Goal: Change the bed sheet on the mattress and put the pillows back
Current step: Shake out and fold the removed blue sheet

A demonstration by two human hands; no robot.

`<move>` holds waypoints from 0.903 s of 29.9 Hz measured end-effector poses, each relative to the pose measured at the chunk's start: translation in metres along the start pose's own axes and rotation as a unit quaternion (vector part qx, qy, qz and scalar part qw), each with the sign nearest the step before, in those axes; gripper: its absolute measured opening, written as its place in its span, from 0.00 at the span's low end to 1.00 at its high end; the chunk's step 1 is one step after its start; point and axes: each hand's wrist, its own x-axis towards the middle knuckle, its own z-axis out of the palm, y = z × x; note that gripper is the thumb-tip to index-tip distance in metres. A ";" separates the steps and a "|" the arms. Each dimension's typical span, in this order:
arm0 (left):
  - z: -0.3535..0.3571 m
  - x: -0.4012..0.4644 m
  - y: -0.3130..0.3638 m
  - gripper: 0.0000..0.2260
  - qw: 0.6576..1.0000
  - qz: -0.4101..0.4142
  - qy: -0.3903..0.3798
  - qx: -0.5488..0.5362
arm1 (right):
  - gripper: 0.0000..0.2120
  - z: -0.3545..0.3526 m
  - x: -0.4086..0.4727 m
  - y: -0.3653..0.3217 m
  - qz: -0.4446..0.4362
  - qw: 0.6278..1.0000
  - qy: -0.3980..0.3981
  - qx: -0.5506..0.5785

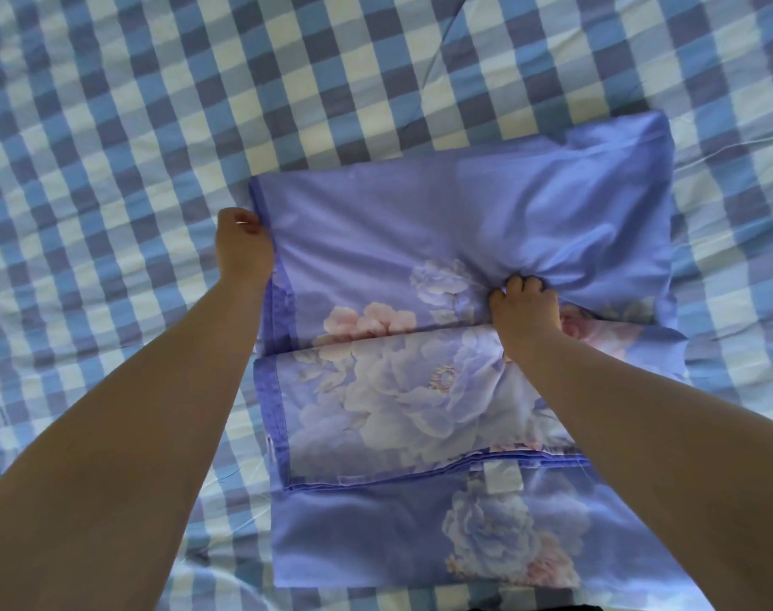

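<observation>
Right now the folded floral sheet (420, 302) lies at centre and lower right of the frame, resting on the blue-and-white checked bedding (155, 103) that fills the rest of the view; no pillows can be seen. The left hand (242, 244), at centre left, pinches the sheet's left border near its upper corner, fingers curled round the hem. The right hand (523, 306), right of centre, has its fingers bunched into the plain lilac upper layer, gathering a knot of cloth with creases running out from it. The step in hand looks like opening the fresh sheet out of its folds. To do it well, I would judge that the right hand should trade its mid-panel fistful for a true edge or corner, since pulling from the middle only drags the stacked folds along and wrinkles them. The left grip on the hem is already a good anchor. Lifting the top layer away toward the upper frame, with both hands on one edge and spread apart, should let the folds fall open in order. The white label (502, 477) at lower centre may help tell which end is which, though nothing on it can be read.
</observation>
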 end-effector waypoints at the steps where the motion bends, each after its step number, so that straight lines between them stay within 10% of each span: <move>1: -0.001 0.003 0.001 0.11 0.998 -0.037 0.016 -0.040 | 0.27 0.000 0.001 0.000 -0.001 1.000 0.000 -0.002; 4: -0.003 -0.016 -0.007 0.12 0.973 0.137 0.094 0.163 | 0.29 0.001 0.003 0.002 -0.002 1.000 0.000 -0.004; 7: 0.018 -0.080 -0.038 0.08 0.831 0.486 0.017 0.269 | 0.28 0.001 0.005 0.004 -0.007 1.000 0.014 0.003; 10: 0.039 -0.164 -0.091 0.12 0.711 0.628 -0.143 0.281 | 0.26 0.008 -0.005 0.006 -0.004 0.998 0.054 0.010; 16: 0.032 -0.255 -0.153 0.46 0.678 0.465 -0.319 0.471 | 0.19 0.072 -0.067 0.016 -0.147 0.939 0.309 0.003; 19: 0.021 -0.267 -0.156 0.38 0.702 0.424 -0.284 0.496 | 0.30 0.131 -0.116 0.016 -0.285 0.918 0.276 0.026; 22: 0.008 -0.252 -0.152 0.37 0.737 0.350 -0.263 0.515 | 0.37 0.147 -0.145 0.028 -0.212 0.966 0.145 -0.001; 27: -0.002 -0.213 -0.105 0.15 0.784 0.263 -0.244 0.507 | 0.19 0.109 -0.131 0.053 -0.119 0.975 0.164 0.092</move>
